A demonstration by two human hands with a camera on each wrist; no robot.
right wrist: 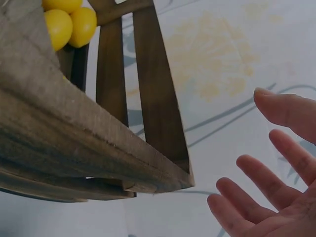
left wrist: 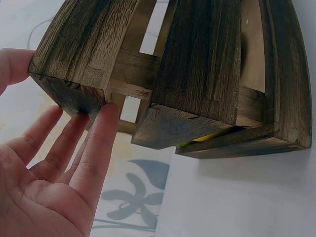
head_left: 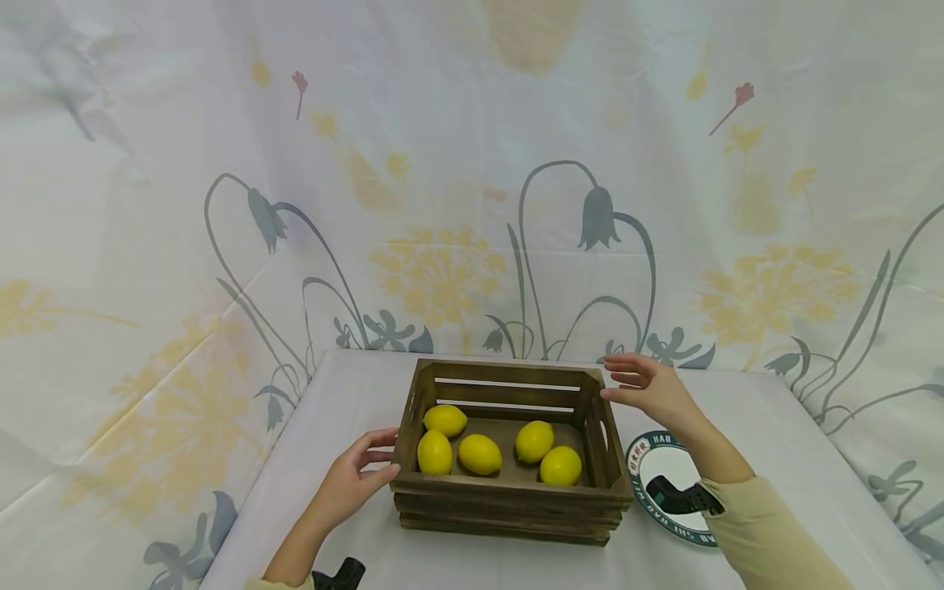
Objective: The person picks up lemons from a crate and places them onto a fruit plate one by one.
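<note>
A brown slatted wooden crate [head_left: 509, 496] stands on the white table with several yellow lemons [head_left: 480, 455] on its bottom. At the crate's left end, my left hand [head_left: 361, 475] has its thumb at the front corner and its fingertips on the side slat. The left wrist view shows those fingers [left wrist: 98, 148] fairly straight against the dark wood. My right hand [head_left: 652, 393] is by the back right corner, fingers spread and holding nothing. A gap shows between the right hand's fingers [right wrist: 266, 182] and the crate's corner in the right wrist view.
Right of the crate lies a round white plate [head_left: 656, 463] with a lettered green rim, partly covered by my right forearm and its dark wrist strap [head_left: 682, 496]. A pale curtain [head_left: 457, 188] printed with flowers hangs behind the table [head_left: 782, 492] and along its sides.
</note>
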